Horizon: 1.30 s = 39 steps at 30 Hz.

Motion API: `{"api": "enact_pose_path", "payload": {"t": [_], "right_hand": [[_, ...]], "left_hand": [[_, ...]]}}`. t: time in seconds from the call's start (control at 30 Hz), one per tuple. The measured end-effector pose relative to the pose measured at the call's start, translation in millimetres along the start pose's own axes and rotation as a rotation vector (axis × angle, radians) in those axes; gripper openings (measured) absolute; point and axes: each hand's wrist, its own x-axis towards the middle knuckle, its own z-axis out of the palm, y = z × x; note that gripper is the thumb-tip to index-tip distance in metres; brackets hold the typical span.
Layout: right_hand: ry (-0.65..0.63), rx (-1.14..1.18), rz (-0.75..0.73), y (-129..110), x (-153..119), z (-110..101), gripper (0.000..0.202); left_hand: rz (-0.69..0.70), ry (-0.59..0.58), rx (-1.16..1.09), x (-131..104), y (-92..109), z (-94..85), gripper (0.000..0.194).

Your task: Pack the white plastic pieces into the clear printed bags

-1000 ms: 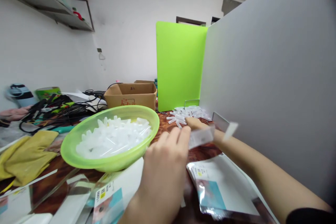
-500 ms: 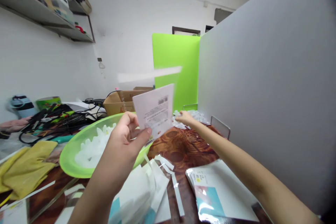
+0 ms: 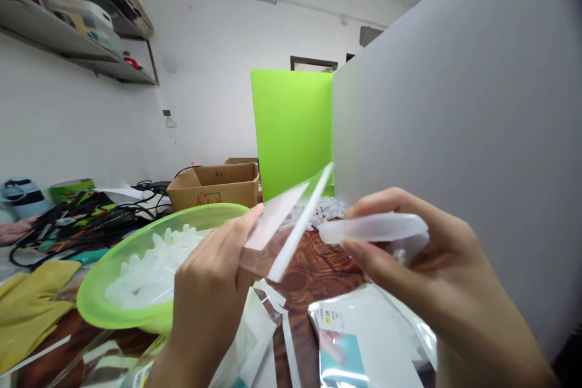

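My left hand (image 3: 213,279) grips a clear plastic bag (image 3: 297,224) with a white strip along its edge and a pale card inside, tilted to the right. Facing it, my right hand (image 3: 422,260) pinches a translucent white plastic piece (image 3: 373,228) between thumb and fingers, a short way from the bag. Behind the hands lies a pile of small clear packets (image 3: 330,209). A green bowl (image 3: 122,317) with several translucent white pieces (image 3: 150,273) stands at the left, partly behind my left hand.
Below my right hand lies a stack of printed packs (image 3: 359,339). Peeled strips (image 3: 290,345) lie near the front. A cardboard box (image 3: 227,191) stands behind the bowl. Yellow gloves (image 3: 36,303) and tangled cables (image 3: 59,224) are at the left. A grey partition (image 3: 445,115) rises at the right.
My right hand has come back from the small packet pile toward the bag, now holding a translucent piece. My left hand has turned the bag and card nearly edge-on.
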Motion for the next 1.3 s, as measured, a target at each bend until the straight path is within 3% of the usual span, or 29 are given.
{"api": "enact_pose_path", "payload": {"t": [0.17, 0.27, 0.33, 0.47, 0.57, 0.67, 0.9, 1.07, 1.17, 1.3], "right_hand": [[-0.182, 0.049, -0.078, 9, 9, 6, 0.022], [-0.144, 0.114, -0.073, 10, 8, 13, 0.023], [-0.154, 0.179, -0.019, 12, 8, 17, 0.017], [-0.298, 0.263, 0.11, 23, 11, 22, 0.01], [-0.273, 0.257, 0.088, 31, 13, 29, 0.016], [-0.29, 0.277, 0.095, 36, 16, 37, 0.005], [-0.488, 0.358, 0.247, 37, 20, 36, 0.023], [-0.253, 0.238, 0.154, 42, 20, 31, 0.019], [-0.21, 0.189, 0.041, 46, 22, 31, 0.006], [-0.373, 0.118, 0.041, 50, 23, 32, 0.017]], "left_hand": [[0.312, -0.063, -0.032, 3, 0, 2.6, 0.046], [0.374, -0.066, -0.018, 4, -3, 4.7, 0.048], [0.37, -0.039, 0.018, 4, -4, 4.6, 0.046], [0.362, -0.003, 0.064, 3, -4, 4.0, 0.04], [0.331, -0.011, 0.084, 2, -5, 6.3, 0.039], [0.279, -0.01, 0.072, 0, -6, 10.3, 0.041], [0.068, 0.019, -0.037, -2, 4, 17.1, 0.036], [-0.085, -0.146, -0.119, -5, 11, 16.6, 0.033], [-0.042, -0.18, -0.144, -5, 13, 14.8, 0.034], [0.102, -0.119, -0.064, -3, 14, 13.2, 0.034]]}}
